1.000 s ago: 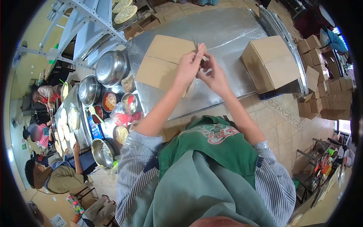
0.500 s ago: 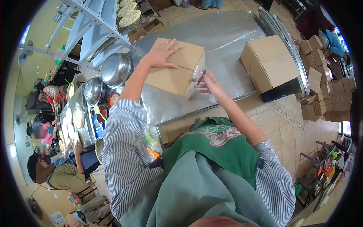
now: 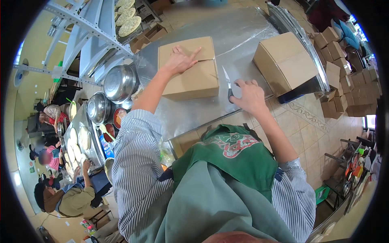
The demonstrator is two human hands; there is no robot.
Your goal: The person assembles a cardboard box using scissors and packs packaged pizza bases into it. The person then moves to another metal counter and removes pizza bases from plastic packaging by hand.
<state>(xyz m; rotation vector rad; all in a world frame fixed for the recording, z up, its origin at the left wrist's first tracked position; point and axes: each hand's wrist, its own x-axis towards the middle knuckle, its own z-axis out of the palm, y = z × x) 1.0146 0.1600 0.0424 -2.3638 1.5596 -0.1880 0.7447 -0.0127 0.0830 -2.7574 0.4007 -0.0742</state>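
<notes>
My left hand [image 3: 180, 61] lies with fingers spread on top of a closed cardboard box [image 3: 190, 77] on the metal table [image 3: 239, 48]. To the right of that box, scissors [image 3: 229, 86] with a dark handle rest on the tabletop, blades pointing away from me. My right hand [image 3: 250, 96] is beside the handle, fingers curved and apart, with nothing held in it. Whether a fingertip touches the handle I cannot tell. A second closed cardboard box [image 3: 287, 60] stands at the table's right side.
Metal bowls [image 3: 120, 84] stand left of the table, below a metal shelf rack [image 3: 93, 36]. Several people, one in an olive top [image 3: 77, 200], are around a table of flat dough pieces [image 3: 75, 143] at far left. Cardboard boxes [image 3: 360, 97] are stacked at right.
The box under my left hand has turned and now sits squarer to me. The scissors have left my right hand and lie on the table, and that hand has moved right and nearer to me.
</notes>
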